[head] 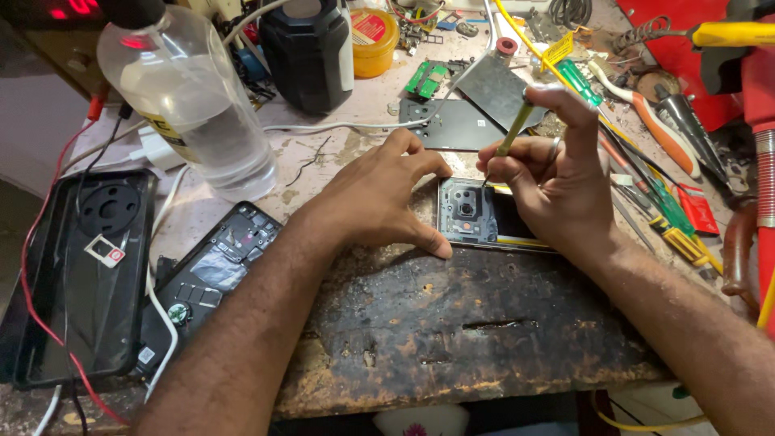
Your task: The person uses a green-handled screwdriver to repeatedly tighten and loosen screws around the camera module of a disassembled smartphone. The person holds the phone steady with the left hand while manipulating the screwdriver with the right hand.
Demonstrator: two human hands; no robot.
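While the left hand (379, 198) presses down on the opened phone (476, 216), thumb and forefinger spread around its near end without closing on it, the right hand (557, 190) pinches a slim yellow-green screwdriver (514, 129) between thumb and fingers, its tip touching the phone's upper edge just above the camera module. This phone lies at the far edge of a scorched dark wooden block (460, 323), at about twelve o'clock from the block's middle. At ten o'clock from the phone a clear plastic bottle (194, 97) leans, and a black jar (311, 52) stands at eleven o'clock beside a yellow tub (373, 40). Just beyond the hands, at twelve o'clock, a dark back cover (452, 123) lies flat. At three o'clock a heap of screwdrivers and pliers (654, 153) sprawls across the bench. At eight o'clock sits a stripped phone frame (210, 274), and farther out at nine o'clock a black phone case (89, 274), with a red wire (36, 266) trailing over it.
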